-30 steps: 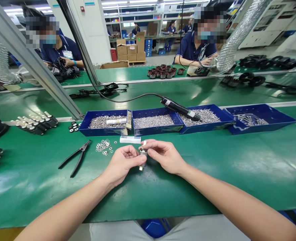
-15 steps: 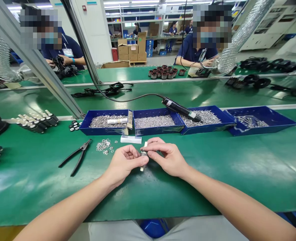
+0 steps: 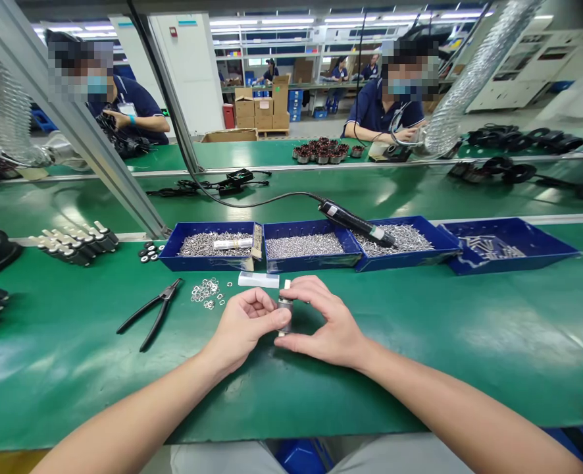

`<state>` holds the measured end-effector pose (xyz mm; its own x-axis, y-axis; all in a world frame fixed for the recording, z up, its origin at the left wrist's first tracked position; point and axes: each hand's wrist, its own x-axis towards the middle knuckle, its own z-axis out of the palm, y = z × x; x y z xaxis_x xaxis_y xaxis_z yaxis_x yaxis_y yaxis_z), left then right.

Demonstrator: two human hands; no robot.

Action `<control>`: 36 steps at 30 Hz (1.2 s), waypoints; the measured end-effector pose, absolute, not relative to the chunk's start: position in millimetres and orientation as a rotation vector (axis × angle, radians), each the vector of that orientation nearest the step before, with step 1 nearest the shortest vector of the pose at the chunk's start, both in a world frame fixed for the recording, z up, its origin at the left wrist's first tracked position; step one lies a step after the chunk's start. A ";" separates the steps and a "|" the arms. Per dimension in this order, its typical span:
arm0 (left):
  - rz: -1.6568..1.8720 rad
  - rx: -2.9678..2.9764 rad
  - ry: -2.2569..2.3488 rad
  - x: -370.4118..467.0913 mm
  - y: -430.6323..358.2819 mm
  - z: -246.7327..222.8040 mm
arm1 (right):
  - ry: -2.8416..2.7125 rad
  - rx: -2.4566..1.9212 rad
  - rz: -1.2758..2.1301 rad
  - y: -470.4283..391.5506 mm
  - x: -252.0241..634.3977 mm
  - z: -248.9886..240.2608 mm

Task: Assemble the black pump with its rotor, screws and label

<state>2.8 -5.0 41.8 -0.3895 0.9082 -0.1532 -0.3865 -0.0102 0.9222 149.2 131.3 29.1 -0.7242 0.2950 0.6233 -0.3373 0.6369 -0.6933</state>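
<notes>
Just above the green bench, a small dark grey rotor (image 3: 284, 315) with pale shaft ends stands roughly upright between my hands. Its body is pinched by the thumb and curled fingers of my left hand (image 3: 252, 322). My right hand (image 3: 328, 322) spans it lengthwise, thumb against the lower end and fingertips at the top end. Part of the rotor is hidden behind fingers. Left of my left hand lie loose metal retaining rings (image 3: 207, 293) and black-handled pliers (image 3: 153, 313) with handles spread. A white strip-like piece (image 3: 258, 280) rests beyond my hands.
Blue bins hold small metal parts (image 3: 304, 247) and screws (image 3: 493, 248). A black electric screwdriver (image 3: 355, 222) lies across two bins, its cable trailing left. Several similar rotors (image 3: 77, 242) stand at left beside a metal post (image 3: 99, 151). Two co-workers sit across the bench.
My right thumb has moved down to the rotor's lower end, and its fingers have spread to the top end. My left hand keeps its hold. The view has shifted slightly.
</notes>
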 end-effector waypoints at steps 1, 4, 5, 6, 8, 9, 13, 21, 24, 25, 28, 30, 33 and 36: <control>1.611 0.625 1.227 3.3 -5.3 41.6 | -2.105 0.049 1.086 131.3 149.2 29.7; 1.606 0.620 1.233 4.1 -6.0 41.0 | -2.090 0.095 1.045 131.8 148.7 29.6; 1.598 0.622 1.233 3.9 -6.1 40.9 | -2.089 0.116 1.026 131.9 148.5 29.1; 1.594 0.627 1.236 3.5 -6.2 40.9 | -2.087 0.126 1.017 132.0 148.1 28.7; 1.607 0.650 1.244 1.4 -6.5 41.1 | -2.066 0.116 1.061 132.2 147.7 27.7; 1.624 0.667 1.233 -0.1 -6.7 41.2 | -2.041 0.097 1.120 132.5 147.7 27.1; 1.688 0.824 1.048 -4.8 -7.5 41.5 | -1.930 0.056 1.341 135.9 149.1 23.5; 1.785 1.092 1.147 -0.2 -9.1 37.3 | -2.008 0.148 1.127 141.5 149.5 26.0; 1.762 1.158 1.196 0.4 -10.1 37.5 | -2.010 0.175 0.989 142.9 148.8 29.2; 1.747 1.175 1.217 0.7 -10.7 38.2 | -2.009 0.196 0.984 143.0 148.8 29.8; 1.734 1.224 1.280 1.6 -12.6 41.6 | -2.012 0.239 0.990 141.1 150.2 31.7; 1.752 1.256 1.319 2.2 -13.9 43.2 | -2.023 0.241 0.986 138.2 151.8 33.8; 1.770 1.331 1.372 2.6 -15.7 43.1 | -2.042 0.236 0.975 133.6 154.3 37.5; 1.781 1.440 1.404 2.3 -15.7 41.4 | -2.050 0.249 0.947 131.3 155.1 39.3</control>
<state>2.3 -15.7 41.4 -0.3527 0.8232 0.4450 0.2406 -0.3798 0.8933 155.1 131.3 39.3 -0.6255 0.1558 0.7645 -0.4810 0.6945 -0.5351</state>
